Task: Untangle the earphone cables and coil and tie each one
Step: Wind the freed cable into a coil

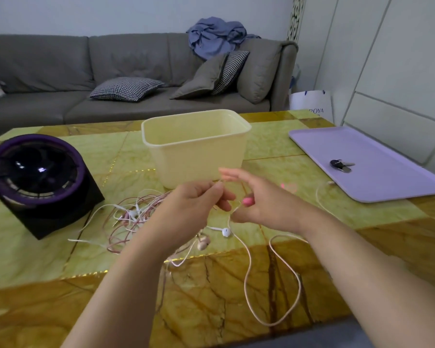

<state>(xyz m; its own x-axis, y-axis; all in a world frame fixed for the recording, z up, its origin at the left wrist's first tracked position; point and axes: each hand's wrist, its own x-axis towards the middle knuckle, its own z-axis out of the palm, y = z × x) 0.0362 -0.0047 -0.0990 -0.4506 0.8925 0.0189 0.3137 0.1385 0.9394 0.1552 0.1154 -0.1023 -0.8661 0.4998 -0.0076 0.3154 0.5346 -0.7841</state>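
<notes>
Earphone cables (136, 217) lie in a pink-and-white tangle on the tabletop (48, 259), just in front of a cream tub (196, 146). Both hands are raised close together above the tangle. The left hand (194, 204) pinches a pale pink cable (248, 267) at its fingertips. The right hand (259, 204) holds the same cable, which hangs in a loop toward the near edge.

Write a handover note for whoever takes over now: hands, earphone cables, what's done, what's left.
The left hand pinches the pale cable; the right hand holds it alongside, slack looping toward the near table edge.
The tangle of pink and white cables lies left of the hands, before the cream tub.
Done: no coil or tie visible.
Left: free each cable, coil, tie.
</notes>
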